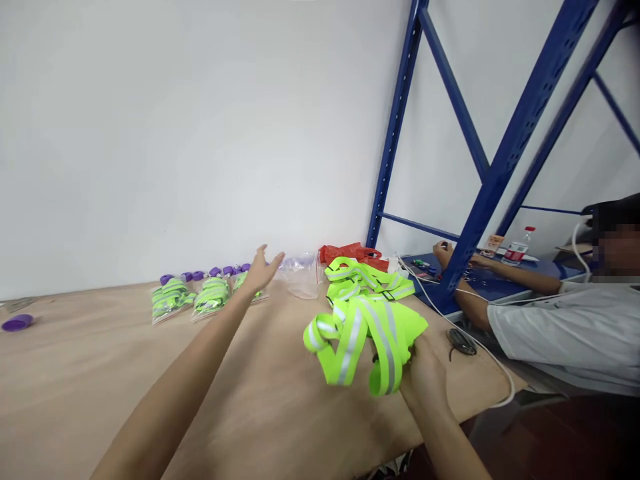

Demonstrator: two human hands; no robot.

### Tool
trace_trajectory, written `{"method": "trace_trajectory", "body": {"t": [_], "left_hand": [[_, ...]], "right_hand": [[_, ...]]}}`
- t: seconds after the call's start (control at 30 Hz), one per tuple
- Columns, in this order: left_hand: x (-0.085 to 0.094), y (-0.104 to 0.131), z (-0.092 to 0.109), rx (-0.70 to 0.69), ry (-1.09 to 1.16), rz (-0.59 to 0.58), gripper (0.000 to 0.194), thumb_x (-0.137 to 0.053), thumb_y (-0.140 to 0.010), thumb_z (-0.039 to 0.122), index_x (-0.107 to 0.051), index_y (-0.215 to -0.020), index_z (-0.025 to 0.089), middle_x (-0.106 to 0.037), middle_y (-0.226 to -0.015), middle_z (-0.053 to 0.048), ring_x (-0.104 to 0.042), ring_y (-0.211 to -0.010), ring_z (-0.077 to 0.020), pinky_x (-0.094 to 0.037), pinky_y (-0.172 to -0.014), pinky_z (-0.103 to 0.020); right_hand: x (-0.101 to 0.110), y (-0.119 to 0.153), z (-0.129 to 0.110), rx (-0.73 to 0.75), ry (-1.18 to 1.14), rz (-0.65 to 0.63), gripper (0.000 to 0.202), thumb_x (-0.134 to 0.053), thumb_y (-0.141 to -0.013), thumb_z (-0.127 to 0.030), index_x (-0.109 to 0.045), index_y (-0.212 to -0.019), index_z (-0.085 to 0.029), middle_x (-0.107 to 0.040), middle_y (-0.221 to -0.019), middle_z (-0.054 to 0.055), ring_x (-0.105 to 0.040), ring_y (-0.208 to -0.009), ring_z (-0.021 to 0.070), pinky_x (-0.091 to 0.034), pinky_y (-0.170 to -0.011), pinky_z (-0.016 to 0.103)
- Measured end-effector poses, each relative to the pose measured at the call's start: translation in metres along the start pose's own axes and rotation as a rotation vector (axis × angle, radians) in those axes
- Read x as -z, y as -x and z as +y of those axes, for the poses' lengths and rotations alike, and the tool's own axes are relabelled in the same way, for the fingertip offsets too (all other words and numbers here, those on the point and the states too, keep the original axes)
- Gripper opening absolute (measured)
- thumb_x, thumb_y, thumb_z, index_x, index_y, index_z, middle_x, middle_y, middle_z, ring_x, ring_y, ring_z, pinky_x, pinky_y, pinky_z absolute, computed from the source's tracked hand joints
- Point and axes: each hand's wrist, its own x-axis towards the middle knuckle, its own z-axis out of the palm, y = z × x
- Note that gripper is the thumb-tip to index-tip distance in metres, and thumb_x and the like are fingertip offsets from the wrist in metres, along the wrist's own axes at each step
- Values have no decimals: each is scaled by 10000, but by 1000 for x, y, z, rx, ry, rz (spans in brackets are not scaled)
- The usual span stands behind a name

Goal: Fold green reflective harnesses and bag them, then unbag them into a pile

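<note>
My right hand [425, 370] is closed around a neon yellow-green reflective strap bundle [367, 333] with silver stripes, whose loops hang over the table's right part. Stretched out toward the back, my left hand [261, 272] has its fingers apart and holds nothing. Just to its right lie clear plastic bags [303, 277]. To its left, clear bags packed with similar straps [213, 293] rest in a row, one partly behind my left wrist. More loose reflective straps [360, 273] lie behind the bundle.
Several purple items [215, 272] line the wall, and a purple cup-like piece [17, 323] lies far left. A red plastic bag [350, 252], white cable [480, 343] and dark computer mouse [463, 341] are right. Beyond blue rack posts [493, 167], another person [565, 320] works at a blue surface.
</note>
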Motion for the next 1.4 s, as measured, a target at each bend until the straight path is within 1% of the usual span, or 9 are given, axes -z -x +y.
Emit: {"method": "trace_trajectory", "body": {"t": [0.1, 0.17, 0.3, 0.37, 0.53, 0.73, 1.07, 1.3, 1.4], "left_hand": [[-25, 49, 30, -193, -14, -211, 433, -633, -888, 486, -631, -1226, 215, -645, -1293, -104, -602, -1169, -265, -456, -1014, -386], [-33, 91, 45, -378, -139, -456, 687, -763, -780, 486, -533, -1385, 257, -580, -1402, -94, -565, -1235, -303, -444, -1044, -434], [-27, 140, 50, -491, -221, -444, 621, -759, -800, 374, -554, -1371, 243, -625, -1347, -92, -577, -1222, -312, -442, -1046, -440], [-15, 140, 40, -400, -50, -420, 311, -619, -913, 368, -679, -1169, 202, -715, -1160, -85, -658, -1071, -269, -503, -948, -387], [14, 114, 7, -16, 231, -338, 342, -621, -875, 483, -628, -996, 163, -707, -798, -58, -677, -697, -216, -542, -622, -319], [20, 127, 23, -331, 123, -50, 243, -512, -957, 400, -606, -1039, 191, -673, -1085, -94, -637, -1035, -233, -509, -925, -379], [23, 141, 36, -187, 93, -735, 334, -535, -781, 155, -660, -1091, 174, -686, -1112, -51, -609, -1062, -240, -490, -921, -347], [36, 145, 27, -332, -288, -199, 379, -715, -717, 205, -590, -1075, 202, -651, -1030, -45, -607, -932, -237, -482, -808, -332], [35, 148, 28, -502, -375, -200, 343, -658, -782, 161, -563, -1107, 208, -613, -1084, -72, -596, -985, -243, -474, -806, -324]], "right_hand": [[-31, 7, -28, 20, -25, 141, 291, -619, -850, -509, -572, -932, -234, -664, -729, -12, -595, -579, 163, -464, -496, 263], [-48, 12, -43, 48, 26, 93, 324, -633, -839, -538, -550, -900, -231, -632, -701, -19, -559, -559, 144, -440, -484, 245], [-61, 12, -61, 40, 76, -205, 386, -632, -829, -606, -506, -856, -241, -485, -519, -72, -427, -411, 107, -337, -393, 221], [-58, 7, -66, 28, 80, -323, 397, -662, -801, -607, -515, -863, -243, -489, -504, -77, -409, -373, 96, -308, -362, 215], [-54, -4, -75, -33, -4, -407, 438, -727, -735, -577, -517, -942, -254, -486, -468, -109, -387, -289, 89, -312, -290, 207], [-77, 9, -86, 105, 209, -409, 411, -599, -855, -626, -508, -956, -238, -544, -493, -72, -574, -357, 157, -399, -318, 221], [-90, 7, -77, 172, 142, -563, 323, -590, -888, -558, -577, -900, -235, -582, -778, -8, -549, -654, 141, -475, -582, 238], [-79, 9, -69, 382, 386, -340, 289, -561, -916, -496, -625, -988, -223, -640, -1171, 104, -616, -1049, 253, -536, -806, 355], [-88, 22, -82, 608, 560, -523, 185, -623, -902, -395, -685, -992, -246, -615, -1281, 115, -565, -1212, 283, -489, -987, 433]]}}
